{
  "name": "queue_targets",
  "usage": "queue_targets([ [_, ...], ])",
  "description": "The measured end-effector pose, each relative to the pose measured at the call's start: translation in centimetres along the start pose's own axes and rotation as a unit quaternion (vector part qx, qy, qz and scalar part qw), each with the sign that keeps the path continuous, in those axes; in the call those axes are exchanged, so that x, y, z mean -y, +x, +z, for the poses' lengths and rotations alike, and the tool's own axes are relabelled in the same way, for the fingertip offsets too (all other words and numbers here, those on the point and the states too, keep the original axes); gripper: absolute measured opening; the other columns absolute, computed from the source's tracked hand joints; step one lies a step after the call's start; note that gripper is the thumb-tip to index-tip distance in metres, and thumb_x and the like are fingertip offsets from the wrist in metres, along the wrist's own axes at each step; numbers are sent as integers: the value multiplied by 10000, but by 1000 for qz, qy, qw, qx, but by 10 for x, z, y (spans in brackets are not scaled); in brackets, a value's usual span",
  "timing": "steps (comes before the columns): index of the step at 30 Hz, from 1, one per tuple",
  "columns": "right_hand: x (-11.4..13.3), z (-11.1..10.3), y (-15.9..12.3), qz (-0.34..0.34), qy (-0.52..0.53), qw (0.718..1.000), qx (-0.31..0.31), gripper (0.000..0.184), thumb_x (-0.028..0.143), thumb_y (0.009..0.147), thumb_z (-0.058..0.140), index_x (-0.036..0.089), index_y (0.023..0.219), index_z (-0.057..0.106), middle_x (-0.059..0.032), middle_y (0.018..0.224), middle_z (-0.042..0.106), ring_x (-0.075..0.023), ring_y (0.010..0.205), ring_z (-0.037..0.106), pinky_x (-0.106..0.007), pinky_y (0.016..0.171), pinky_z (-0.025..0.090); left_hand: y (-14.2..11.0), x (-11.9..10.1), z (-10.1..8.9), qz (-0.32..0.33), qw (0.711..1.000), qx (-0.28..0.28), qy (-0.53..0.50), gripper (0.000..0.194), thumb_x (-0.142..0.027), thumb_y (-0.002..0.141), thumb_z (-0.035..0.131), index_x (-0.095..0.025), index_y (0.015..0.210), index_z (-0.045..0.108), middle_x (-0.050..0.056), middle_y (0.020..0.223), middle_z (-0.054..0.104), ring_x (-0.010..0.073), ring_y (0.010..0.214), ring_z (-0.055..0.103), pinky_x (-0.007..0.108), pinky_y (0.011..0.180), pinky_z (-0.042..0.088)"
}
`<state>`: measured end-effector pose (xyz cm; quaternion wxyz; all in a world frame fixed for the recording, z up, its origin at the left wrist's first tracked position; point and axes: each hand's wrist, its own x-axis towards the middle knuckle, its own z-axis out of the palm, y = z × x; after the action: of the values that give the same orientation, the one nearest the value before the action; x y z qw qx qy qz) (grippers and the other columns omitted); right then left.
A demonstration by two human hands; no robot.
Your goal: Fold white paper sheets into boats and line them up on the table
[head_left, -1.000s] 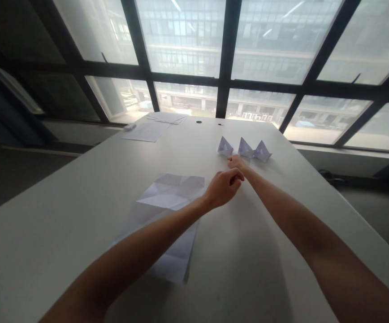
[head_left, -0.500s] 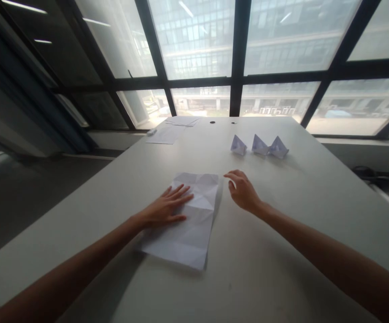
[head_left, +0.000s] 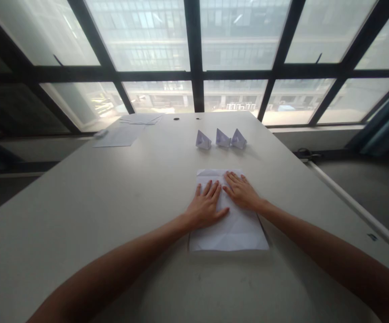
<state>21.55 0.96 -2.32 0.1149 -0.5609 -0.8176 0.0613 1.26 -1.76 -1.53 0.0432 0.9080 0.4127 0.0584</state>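
A creased white sheet of paper (head_left: pixel 232 229) lies flat on the white table (head_left: pixel 114 193) in front of me. My left hand (head_left: pixel 206 206) rests palm down on its left half, fingers spread. My right hand (head_left: pixel 241 192) presses flat on its upper right part, close beside the left. Neither hand grips anything. Beyond the sheet, three small folded paper boats (head_left: pixel 221 138) stand in a row.
Loose sheets of paper (head_left: pixel 123 130) and a small white object (head_left: pixel 101 133) lie at the table's far left corner. Two dark round holes (head_left: pixel 187 119) mark the far edge. Large windows (head_left: pixel 194 58) run behind the table; its right edge drops off to the floor.
Both hands came back from the paper boats onto the sheet. The sheet, earlier skewed to my left, now lies straight in front of me under both flat palms.
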Motion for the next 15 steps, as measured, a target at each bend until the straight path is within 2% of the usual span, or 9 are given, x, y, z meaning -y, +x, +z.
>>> queue_targets([
  [4,-22,-3,-1,28,-35,999,0,636,452,1029,232,102,1554,312,-141,1630,274,-267,1517,229,-529,1222,172,-1,4,-4,-4,1000,15,10,912,-742,936,260,-111,1591,189,140,1657,114,324,1542,57,540,1230,39],
  [9,-25,-1,-2,25,-43,999,-6,630,438,1021,248,121,1564,296,-129,1633,271,-266,1517,231,-522,1226,175,-4,24,-15,20,999,34,3,870,-740,949,224,-159,1595,195,85,1657,155,243,1539,149,428,1244,99],
  [15,-19,-6,-5,32,-34,999,-8,634,433,1024,258,99,1562,284,-139,1636,257,-265,1521,217,-526,1226,174,-3,35,-22,33,999,33,12,905,-781,923,244,-186,1602,173,71,1657,142,280,1544,102,502,1239,25],
])
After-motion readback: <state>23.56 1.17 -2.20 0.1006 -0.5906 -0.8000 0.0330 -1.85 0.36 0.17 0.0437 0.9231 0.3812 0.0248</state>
